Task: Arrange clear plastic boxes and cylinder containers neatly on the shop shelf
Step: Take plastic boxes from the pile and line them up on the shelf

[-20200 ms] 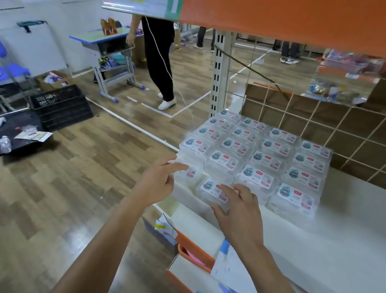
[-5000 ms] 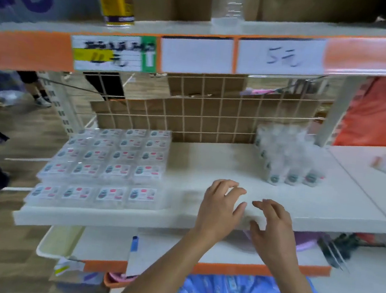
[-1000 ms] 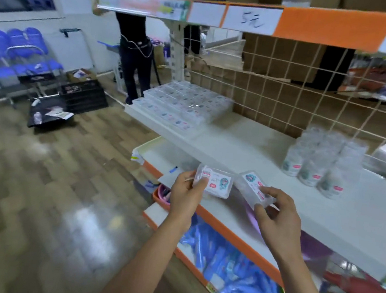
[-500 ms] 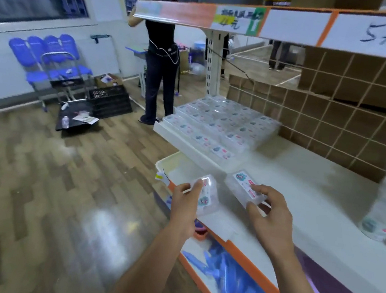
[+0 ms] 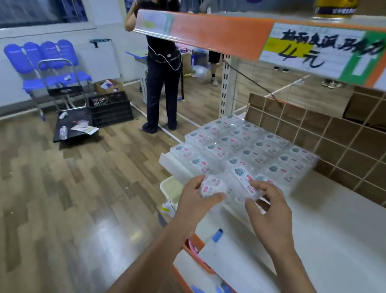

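Two boxes held: left hand (image 5: 193, 201) grips left box (image 5: 213, 186); right hand (image 5: 270, 210) pinches right box (image 5: 243, 180), long axis toward 11 o'clock. Shelf stack (image 5: 252, 146) lies at 12 o'clock, judged nearer the right hand.

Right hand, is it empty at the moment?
No, the right hand holds a clear plastic box with a red and white label, just in front of the stacked boxes on the shelf.

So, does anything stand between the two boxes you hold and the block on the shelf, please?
Nothing visible does. The left hand holds one clear plastic box, the right hand another clear box, both at the front of the clear-box block on the white shelf.
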